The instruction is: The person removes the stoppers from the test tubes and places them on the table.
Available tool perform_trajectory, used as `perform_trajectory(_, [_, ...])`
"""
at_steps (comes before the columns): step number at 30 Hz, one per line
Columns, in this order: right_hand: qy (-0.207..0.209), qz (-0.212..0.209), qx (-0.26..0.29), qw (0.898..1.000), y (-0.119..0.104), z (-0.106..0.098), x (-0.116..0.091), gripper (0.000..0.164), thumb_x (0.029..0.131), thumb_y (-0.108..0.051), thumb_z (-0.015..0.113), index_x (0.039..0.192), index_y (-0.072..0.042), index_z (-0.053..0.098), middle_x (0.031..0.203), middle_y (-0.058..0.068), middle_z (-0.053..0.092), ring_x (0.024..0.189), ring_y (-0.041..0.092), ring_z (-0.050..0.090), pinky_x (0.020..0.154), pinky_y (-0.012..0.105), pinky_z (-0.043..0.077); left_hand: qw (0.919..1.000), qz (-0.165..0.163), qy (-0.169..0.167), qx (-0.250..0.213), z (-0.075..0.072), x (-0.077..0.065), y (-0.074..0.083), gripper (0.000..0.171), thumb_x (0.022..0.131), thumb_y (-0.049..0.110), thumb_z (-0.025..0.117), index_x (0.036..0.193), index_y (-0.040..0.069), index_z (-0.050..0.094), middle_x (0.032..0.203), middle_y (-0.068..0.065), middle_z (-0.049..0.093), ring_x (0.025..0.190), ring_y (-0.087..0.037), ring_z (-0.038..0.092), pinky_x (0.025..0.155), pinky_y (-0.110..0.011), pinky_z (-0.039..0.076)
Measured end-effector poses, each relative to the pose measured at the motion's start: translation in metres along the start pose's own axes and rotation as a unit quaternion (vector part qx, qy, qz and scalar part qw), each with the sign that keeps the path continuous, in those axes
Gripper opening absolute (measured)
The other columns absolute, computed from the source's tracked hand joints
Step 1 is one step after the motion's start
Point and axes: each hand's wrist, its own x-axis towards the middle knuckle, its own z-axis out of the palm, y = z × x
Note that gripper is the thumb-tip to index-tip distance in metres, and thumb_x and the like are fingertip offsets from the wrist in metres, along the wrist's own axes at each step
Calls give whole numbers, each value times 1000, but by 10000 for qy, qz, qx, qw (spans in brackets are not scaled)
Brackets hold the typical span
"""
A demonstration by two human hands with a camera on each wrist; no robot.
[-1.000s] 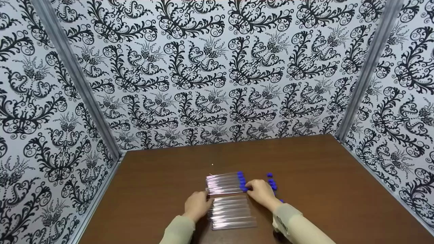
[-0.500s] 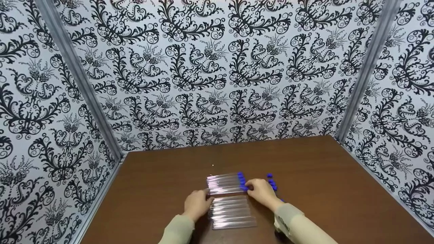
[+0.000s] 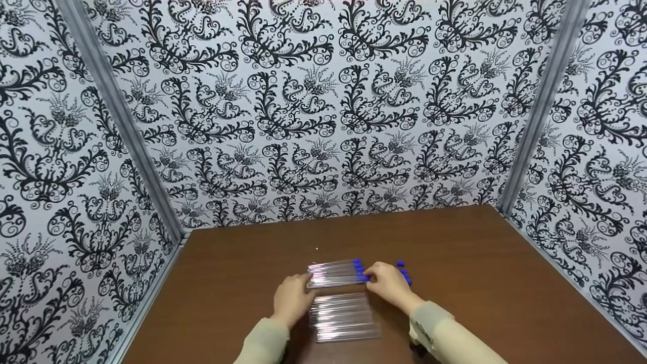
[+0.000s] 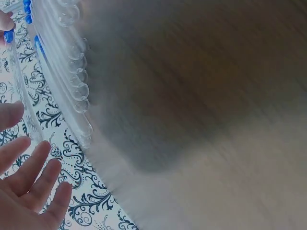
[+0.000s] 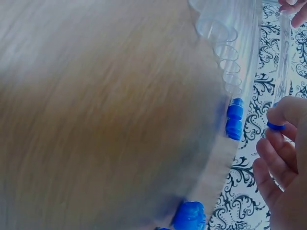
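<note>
Both hands hold one clear test tube (image 4: 20, 79) crosswise between them, raised above the table in the wrist views. My right hand (image 3: 389, 287) pinches the blue cap (image 5: 276, 126) at the tube's right end. At the rounded end, my left hand (image 3: 292, 301) has thumb and index finger on the glass-like wall, its other fingers spread. Beyond lies a row of capped test tubes (image 3: 331, 269), blue ends to the right. Nearer the body is a row of uncapped test tubes (image 3: 346, 319), their open mouths showing in the right wrist view.
Several loose blue caps (image 3: 405, 275) lie to the right of the right hand, partly hidden by it. The brown wooden table (image 3: 242, 268) carries everything. Patterned walls (image 3: 323, 126) stand behind and on both sides.
Both hands have shifted slightly away from the body with the tube, widening the gap to the uncapped row. The head view has tilted up a little.
</note>
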Motion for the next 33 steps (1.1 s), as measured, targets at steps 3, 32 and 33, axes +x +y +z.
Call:
perform_trajectory(3, [-22,7,43,10000,-2,-3,1,17,75,-11,77,92,-7,75,86,-3,64,73,13,58,67,33,50,9999,16,149,3,-1,2,0,41,75,18,79,113,4,69,101,-15,68,91,-34,63,77,-50,51])
perform_trajectory(32, [-78,-412,-135,9990,-8,-26,5,21,78,-12,72,98,-7,75,92,-2,66,81,14,62,73,33,52,9850,882,1117,980,-3,6,1,21,76,15,79,93,16,66,84,0,64,79,-24,60,64,-42,49])
perform_trajectory(33, [-94,-397,-111,9991,-9,-26,5,21,78,-12,72,98,-7,75,93,-1,67,82,15,62,74,33,52,9845,908,1137,977,-3,7,2,21,76,15,79,92,16,66,84,1,65,78,-23,61,64,-42,50])
